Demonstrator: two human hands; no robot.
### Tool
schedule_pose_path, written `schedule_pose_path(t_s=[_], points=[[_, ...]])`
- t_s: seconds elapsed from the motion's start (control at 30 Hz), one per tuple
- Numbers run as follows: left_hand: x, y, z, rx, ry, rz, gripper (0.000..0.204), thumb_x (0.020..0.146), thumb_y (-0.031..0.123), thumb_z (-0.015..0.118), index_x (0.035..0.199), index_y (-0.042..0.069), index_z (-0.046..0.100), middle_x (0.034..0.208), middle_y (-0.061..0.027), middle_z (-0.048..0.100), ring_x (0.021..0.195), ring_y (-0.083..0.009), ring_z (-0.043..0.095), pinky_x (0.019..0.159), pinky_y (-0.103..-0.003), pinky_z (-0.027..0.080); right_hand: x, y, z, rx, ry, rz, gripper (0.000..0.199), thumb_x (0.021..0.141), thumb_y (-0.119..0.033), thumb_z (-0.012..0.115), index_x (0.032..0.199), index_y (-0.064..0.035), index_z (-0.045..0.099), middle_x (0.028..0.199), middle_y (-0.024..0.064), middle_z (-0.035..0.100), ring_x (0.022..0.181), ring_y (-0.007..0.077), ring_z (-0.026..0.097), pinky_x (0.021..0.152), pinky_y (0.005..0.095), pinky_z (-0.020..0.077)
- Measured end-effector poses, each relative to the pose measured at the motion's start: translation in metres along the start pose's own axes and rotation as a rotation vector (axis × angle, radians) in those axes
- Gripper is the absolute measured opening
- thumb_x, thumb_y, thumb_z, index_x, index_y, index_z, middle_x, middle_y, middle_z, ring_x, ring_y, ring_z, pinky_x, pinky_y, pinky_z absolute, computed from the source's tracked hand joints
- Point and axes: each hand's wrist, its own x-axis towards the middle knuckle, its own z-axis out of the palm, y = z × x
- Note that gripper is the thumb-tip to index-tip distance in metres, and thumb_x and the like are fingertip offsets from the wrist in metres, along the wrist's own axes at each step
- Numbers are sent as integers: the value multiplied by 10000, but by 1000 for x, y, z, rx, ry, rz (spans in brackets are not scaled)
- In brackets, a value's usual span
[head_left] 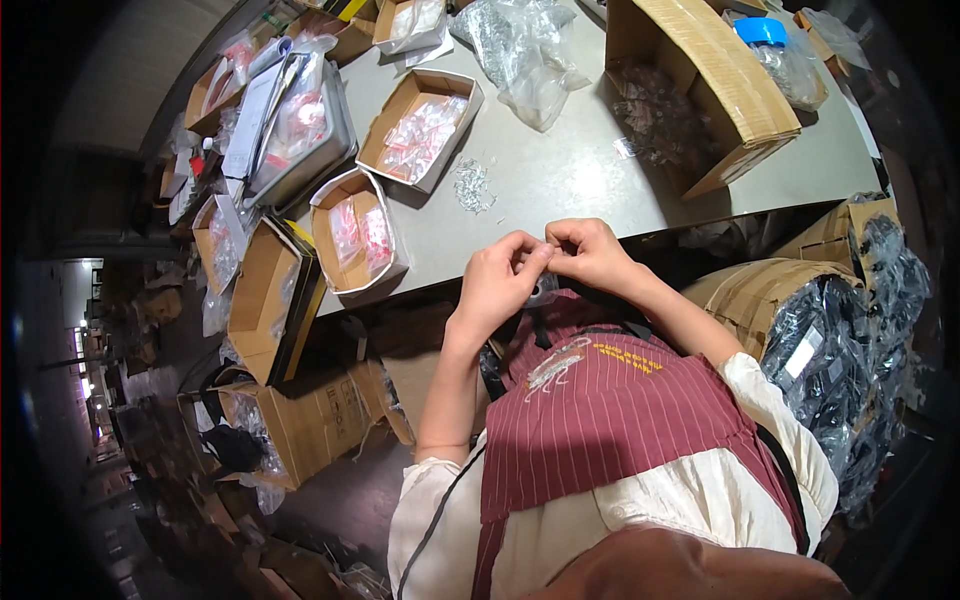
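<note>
Pair of bare hands, at the near edge of a grey worktable (560, 165): left hand (502, 272) and right hand (592, 256), thumbs and forefingers drawn narrow, tips meeting; whether a small piece sits between them cannot be told, the fingers hiding it. Loose pile of small, shiny, slender pieces (474, 185), one, on the bare tabletop: lies beyond the hands and to their left, apart from both; the left hand is the nearer, the right farther off across the meeting fingertips. Pile spreads somewhat longer away from the person than across; single pieces point in mixed directions, no common long axis. Open cardboard tray (468, 92) holding clear packets with red edges (425, 137), one, just beyond and left of the pile. Second open tray (318, 222), similar packets inside, nearer the table's front edge, left of the left hand. Clear plastic bag (520, 60), beyond the pile. Large cardboard box (735, 70), on its side at the right, small clear pieces in its mouth, well apart from the pile.
</note>
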Motion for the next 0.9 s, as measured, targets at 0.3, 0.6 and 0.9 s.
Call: schedule_pose_path(t_s=[0.3,0.6,0.9], points=[[10,-31,4,-527,0,-69,163,976,144,678,984,-16,713,772,-24,715,700,-59,665,577,-198,491,7,-10,-7,-138,73,-298,218,841,-175,758,920,-22,624,856,119,624,782,238,651,695,364,515],[9,-34,11,-683,171,120,129,940,104,733,956,-16,689,822,-29,706,724,-57,643,648,-191,500,-1,-23,1,-59,155,-383,188,898,-85,711,1051,15,667,944,139,692,866,239,701,788,342,552],[1,-17,15,-752,154,98,113,949,96,699,1003,-3,701,834,-26,698,723,-70,623,654,-201,463,-2,-13,-1,428,57,-123,189,969,-64,647,1107,55,695,935,76,733,855,104,679,778,258,550]])
